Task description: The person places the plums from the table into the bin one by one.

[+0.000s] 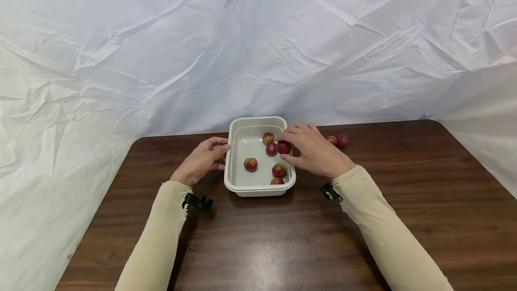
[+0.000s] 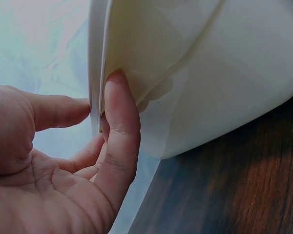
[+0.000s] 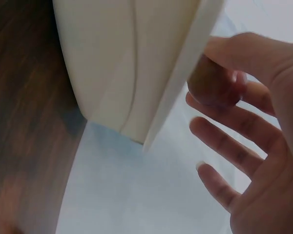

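A white plastic tub (image 1: 258, 189) stands on the dark wooden table (image 1: 258, 246) and holds several small red fruits (image 1: 250, 164). My right hand (image 1: 284, 149) hovers over the tub's far right part and pinches one red fruit (image 1: 284, 147) between thumb and fingers. In the right wrist view that fruit (image 3: 212, 85) shows just past the tub's rim (image 3: 178, 78), held by my right hand (image 3: 205, 73). My left hand (image 1: 221, 154) lies beside the tub, thumb and fingertips resting against its left rim. The left wrist view shows the thumb (image 2: 119, 126) on the tub's outer wall (image 2: 210, 73).
Two more red fruits (image 1: 342, 140) lie on the table just right of the tub, behind my right hand. A creased white sheet (image 1: 258, 48) hangs behind the table and down both sides. The table's near half is bare wood.
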A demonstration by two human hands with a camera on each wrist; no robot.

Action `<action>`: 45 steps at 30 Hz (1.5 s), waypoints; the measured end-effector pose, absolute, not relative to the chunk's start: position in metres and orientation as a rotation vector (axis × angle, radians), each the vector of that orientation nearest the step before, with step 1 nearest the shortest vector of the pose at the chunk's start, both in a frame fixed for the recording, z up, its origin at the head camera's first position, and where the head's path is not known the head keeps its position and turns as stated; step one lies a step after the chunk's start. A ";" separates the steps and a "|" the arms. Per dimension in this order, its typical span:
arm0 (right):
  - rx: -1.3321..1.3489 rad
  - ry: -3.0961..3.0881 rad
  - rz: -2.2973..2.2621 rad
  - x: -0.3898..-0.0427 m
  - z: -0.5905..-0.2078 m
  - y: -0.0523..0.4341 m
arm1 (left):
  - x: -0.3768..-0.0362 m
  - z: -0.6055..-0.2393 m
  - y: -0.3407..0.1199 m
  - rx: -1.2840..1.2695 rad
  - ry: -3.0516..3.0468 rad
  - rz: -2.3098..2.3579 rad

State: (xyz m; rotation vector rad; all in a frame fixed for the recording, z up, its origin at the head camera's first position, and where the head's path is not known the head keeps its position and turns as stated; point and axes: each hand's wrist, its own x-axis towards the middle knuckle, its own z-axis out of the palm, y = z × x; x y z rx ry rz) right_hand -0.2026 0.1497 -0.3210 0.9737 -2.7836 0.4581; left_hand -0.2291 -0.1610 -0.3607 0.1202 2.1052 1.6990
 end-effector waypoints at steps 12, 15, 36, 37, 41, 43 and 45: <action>0.870 -2.768 0.430 -0.202 -0.340 0.133 | -0.230 -0.363 -0.160 0.126 2.104 1.721; 0.824 -2.802 0.433 -0.202 -0.342 0.130 | -0.230 -0.363 -0.161 0.132 2.106 1.718; 0.751 -2.846 0.526 -0.205 -0.337 0.138 | -0.230 -0.362 -0.161 0.129 2.107 1.719; 0.745 -2.847 0.528 -0.205 -0.335 0.140 | -0.230 -0.363 -0.161 0.132 2.105 1.720; 0.716 -2.829 0.536 -0.206 -0.329 0.148 | -0.230 -0.364 -0.161 0.140 2.098 1.721; 0.702 -2.815 0.542 -0.207 -0.327 0.153 | -0.230 -0.364 -0.162 0.141 2.096 1.722; 0.694 -2.802 0.546 -0.209 -0.326 0.158 | -0.230 -0.364 -0.162 0.139 2.097 1.723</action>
